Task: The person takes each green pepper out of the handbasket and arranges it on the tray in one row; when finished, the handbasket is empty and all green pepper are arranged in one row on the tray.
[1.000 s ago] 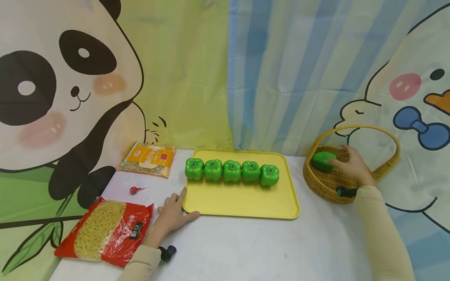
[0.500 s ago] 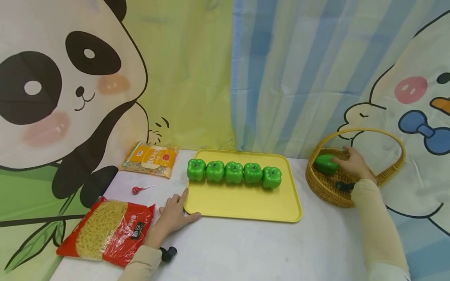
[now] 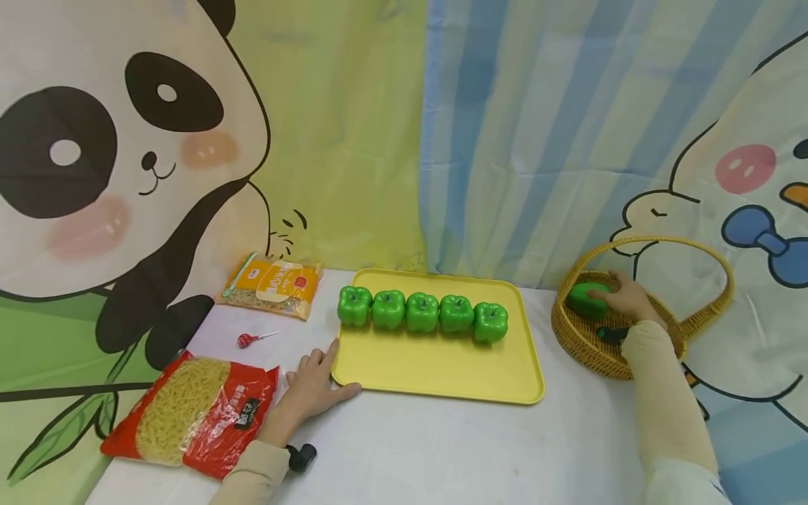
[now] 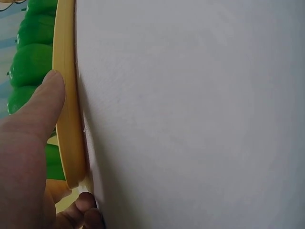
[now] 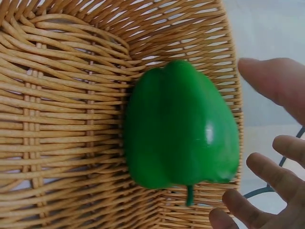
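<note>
In the head view my left hand (image 3: pixel 312 386) rests at the near-left corner of a yellow tray (image 3: pixel 435 372). Its thumb (image 4: pixel 45 102) lies straight against the tray's rim in the left wrist view. On the tray several green bell peppers (image 3: pixel 422 312) form a row along the back half. My right hand (image 3: pixel 631 300) reaches into a wicker basket (image 3: pixel 583 354). Inside lies one more green bell pepper (image 5: pixel 181 129), on its side against the basket wall. Thumb and fingers are spread around it, apart from its surface in the right wrist view.
An orange packet (image 3: pixel 271 286) lies at the back left. A red lollipop (image 3: pixel 245 341) lies in front of it. Nearer, left of my forearm, is a red bag of pasta (image 3: pixel 192 414). The basket's tall handle (image 3: pixel 726 280) arches beside my right hand. A printed curtain (image 3: pixel 480 140) hangs behind.
My right hand has shifted slightly left over the bell pepper in the basket. The head view has turned a little. My left hand has stayed on the tray's corner.
</note>
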Action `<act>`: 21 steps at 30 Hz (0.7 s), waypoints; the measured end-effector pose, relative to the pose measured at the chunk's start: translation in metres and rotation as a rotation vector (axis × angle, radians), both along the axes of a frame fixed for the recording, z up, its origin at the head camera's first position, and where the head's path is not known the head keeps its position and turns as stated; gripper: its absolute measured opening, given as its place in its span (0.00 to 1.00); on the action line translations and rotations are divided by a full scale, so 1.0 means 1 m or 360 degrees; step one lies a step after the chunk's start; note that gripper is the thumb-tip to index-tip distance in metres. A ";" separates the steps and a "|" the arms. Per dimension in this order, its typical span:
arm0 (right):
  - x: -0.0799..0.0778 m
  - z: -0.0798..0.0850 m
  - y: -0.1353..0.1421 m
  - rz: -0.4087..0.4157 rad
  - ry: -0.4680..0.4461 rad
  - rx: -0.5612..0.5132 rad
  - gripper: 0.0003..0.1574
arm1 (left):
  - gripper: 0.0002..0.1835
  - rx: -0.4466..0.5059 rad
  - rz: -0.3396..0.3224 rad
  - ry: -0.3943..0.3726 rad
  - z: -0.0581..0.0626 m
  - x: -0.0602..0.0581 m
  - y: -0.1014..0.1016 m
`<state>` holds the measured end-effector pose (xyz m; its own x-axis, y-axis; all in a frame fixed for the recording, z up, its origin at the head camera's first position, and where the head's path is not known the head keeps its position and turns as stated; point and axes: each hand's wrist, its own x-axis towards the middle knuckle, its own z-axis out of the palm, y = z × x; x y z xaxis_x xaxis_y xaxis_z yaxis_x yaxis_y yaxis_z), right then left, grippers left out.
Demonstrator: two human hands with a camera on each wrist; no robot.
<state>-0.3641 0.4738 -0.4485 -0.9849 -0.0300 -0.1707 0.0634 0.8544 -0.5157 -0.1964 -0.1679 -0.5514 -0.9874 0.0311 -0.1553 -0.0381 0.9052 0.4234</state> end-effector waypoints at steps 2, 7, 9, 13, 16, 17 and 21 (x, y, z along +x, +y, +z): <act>0.000 -0.003 0.000 0.0003 -0.0032 0.0006 0.69 | 0.64 -0.0007 -0.0007 0.0005 0.001 0.000 0.000; 0.000 -0.011 0.001 0.0031 -0.0083 0.0064 0.69 | 0.64 -0.0012 -0.0012 0.0000 0.003 -0.001 0.000; 0.000 -0.014 0.002 0.0049 -0.0104 0.0094 0.68 | 0.64 -0.0011 -0.0016 -0.0005 0.003 -0.001 0.000; -0.001 -0.019 0.005 0.0078 -0.0103 0.0114 0.67 | 0.64 -0.0012 -0.0017 -0.0008 0.003 0.000 0.000; -0.002 -0.020 0.006 0.0086 -0.0089 0.0100 0.64 | 0.64 -0.0014 -0.0013 -0.0004 0.003 0.000 0.000; -0.002 -0.020 0.006 0.0088 -0.0086 0.0096 0.64 | 0.64 -0.0016 -0.0012 -0.0004 0.003 0.000 0.000; -0.003 -0.020 0.008 0.0103 -0.0066 0.0135 0.61 | 0.63 -0.0002 -0.0013 0.0006 0.003 0.001 0.000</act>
<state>-0.3671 0.4817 -0.4686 -0.9733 -0.0773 -0.2162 0.0263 0.8978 -0.4397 -0.1956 -0.1674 -0.5485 -0.9877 0.0387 -0.1514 -0.0292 0.9059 0.4225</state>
